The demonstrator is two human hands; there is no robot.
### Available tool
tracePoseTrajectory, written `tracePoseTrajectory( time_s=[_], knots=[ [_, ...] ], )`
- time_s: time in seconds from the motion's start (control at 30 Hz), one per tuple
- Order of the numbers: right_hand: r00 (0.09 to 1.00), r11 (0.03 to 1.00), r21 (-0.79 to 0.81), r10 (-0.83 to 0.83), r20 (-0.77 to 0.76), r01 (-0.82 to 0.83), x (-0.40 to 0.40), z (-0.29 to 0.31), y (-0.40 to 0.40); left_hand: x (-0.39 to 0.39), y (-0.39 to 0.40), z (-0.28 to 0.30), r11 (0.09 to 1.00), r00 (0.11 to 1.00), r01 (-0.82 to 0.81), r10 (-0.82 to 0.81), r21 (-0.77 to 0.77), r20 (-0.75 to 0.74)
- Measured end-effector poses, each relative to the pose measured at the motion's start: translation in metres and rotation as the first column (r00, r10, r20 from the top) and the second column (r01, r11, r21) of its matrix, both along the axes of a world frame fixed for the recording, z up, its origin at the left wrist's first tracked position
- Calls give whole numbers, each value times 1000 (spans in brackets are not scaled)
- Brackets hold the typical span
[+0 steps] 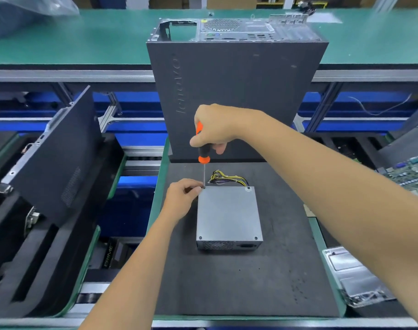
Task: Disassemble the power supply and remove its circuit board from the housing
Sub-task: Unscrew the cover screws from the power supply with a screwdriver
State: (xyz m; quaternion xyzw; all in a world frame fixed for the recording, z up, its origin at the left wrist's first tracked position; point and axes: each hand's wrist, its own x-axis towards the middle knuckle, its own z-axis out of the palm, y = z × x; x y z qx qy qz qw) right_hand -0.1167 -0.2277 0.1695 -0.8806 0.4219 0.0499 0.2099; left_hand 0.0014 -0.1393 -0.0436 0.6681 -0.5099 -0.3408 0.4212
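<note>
A grey metal power supply [228, 216] lies flat on a dark mat [274, 270], its lid up with screws at the corners. Yellow, black and purple wires [229, 178] stick out of its far side. My right hand [214, 128] grips the orange and black handle of a screwdriver [203, 153], held upright with its tip on the far left corner screw. My left hand [183, 197] pinches at that same corner, fingertips by the screwdriver tip.
A black computer tower [239, 96] stands just behind the mat. A loose dark side panel [53, 158] leans at the left. A green circuit board [410, 173] lies at the right edge, and metal plates [355, 277] at the lower right.
</note>
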Motion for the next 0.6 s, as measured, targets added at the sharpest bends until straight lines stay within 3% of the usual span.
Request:
tracePoseTrajectory(
  time_s=[0.1, 0.2, 0.4, 0.6],
  knots=[
    [993, 998, -27, 61, -98, -64, -5, 7, 1, 0, -3, 5, 999, 995, 50, -51, 9, 87],
    [981, 992, -46, 113, -156, -121, -5, 9, 3, 1, -2, 6, 998, 996, 55, -57, 28, 68],
    [997, 988, -136, 79, -1, -78, -4, -2, 5, -4, -2, 7, 999, 993, 22, -19, -23, 119],
    [998, 997, -81, 5, 60, 0, -10, -7, 1, -8, -3, 6, 995, 970, 51, -29, -84, 243]
  ],
)
